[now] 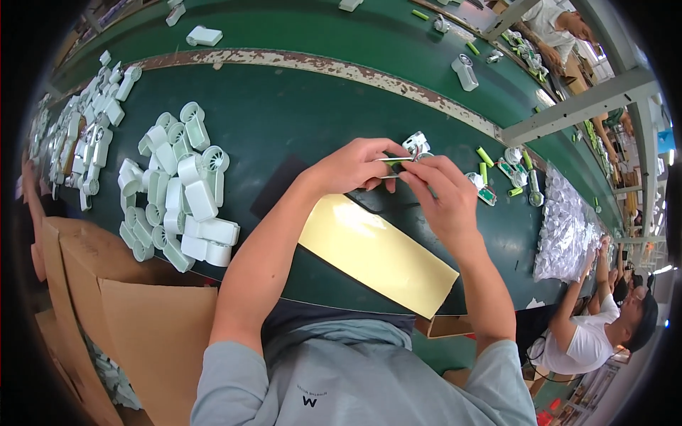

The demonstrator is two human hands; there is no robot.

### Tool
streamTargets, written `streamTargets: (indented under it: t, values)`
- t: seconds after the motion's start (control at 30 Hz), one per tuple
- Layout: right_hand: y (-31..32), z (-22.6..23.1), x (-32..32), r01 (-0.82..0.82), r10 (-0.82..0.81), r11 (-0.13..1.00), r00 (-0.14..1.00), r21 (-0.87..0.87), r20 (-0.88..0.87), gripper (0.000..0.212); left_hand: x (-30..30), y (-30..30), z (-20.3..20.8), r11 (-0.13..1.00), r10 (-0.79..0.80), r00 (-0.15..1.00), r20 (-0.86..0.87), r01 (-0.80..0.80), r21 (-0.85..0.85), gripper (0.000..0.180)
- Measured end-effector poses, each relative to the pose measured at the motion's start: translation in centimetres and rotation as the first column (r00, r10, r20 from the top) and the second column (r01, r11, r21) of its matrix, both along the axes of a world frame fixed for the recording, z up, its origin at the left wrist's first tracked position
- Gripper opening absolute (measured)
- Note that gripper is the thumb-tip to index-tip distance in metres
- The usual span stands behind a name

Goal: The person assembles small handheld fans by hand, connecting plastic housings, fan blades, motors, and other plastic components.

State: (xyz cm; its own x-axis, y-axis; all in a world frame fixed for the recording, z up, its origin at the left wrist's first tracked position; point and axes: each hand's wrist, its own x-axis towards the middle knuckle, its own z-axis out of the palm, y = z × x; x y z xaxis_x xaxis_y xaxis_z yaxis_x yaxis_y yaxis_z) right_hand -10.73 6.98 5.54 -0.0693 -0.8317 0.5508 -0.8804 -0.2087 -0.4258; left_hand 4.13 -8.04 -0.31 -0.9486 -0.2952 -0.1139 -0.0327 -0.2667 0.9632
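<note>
My left hand (pixel 355 167) is closed, its fingers pinching one side of a small white-and-green assembly (pixel 415 142). From the other side my right hand (pixel 444 192) grips the same piece with thumb and fingertips. Thin pale edges and a bit of green show between the two hands; the fingers hide the rest. Below them a yellow sheet (pixel 376 248) lies slantwise on the dark green table (pixel 249 99). To the right of my right hand are similar loose assemblies (pixel 483 190) with circuit boards, and green battery cells (pixel 484 156).
At the left lies a pile of pale plastic housings (pixel 202 199), with more housings (pixel 89 142) farther off. Cardboard boxes (pixel 156 334) stand at the table's left front edge. A clear bag of parts (pixel 565 227) and a seated person (pixel 586 326) are at the right; a metal frame (pixel 582 106) rises behind.
</note>
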Motion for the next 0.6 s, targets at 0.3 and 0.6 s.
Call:
streamTargets:
  t: [0.3, 0.6]
  values:
    - [-0.6, 1.7, -0.6, -0.028, 0.02, 0.996, 0.995, 0.084, 0.102, 0.012, -0.2, -0.3, 0.0, 0.998, -0.059, 0.998, -0.019, 0.059, 0.015, 0.045]
    - [-1.0, 1.4, 0.0, -0.082, 0.076, 0.988, 0.996, 0.13, 0.051, 0.009, -0.2, 0.1, -0.1, 0.998, -0.041, 0.998, -0.044, 0.043, 0.043, 0.041]
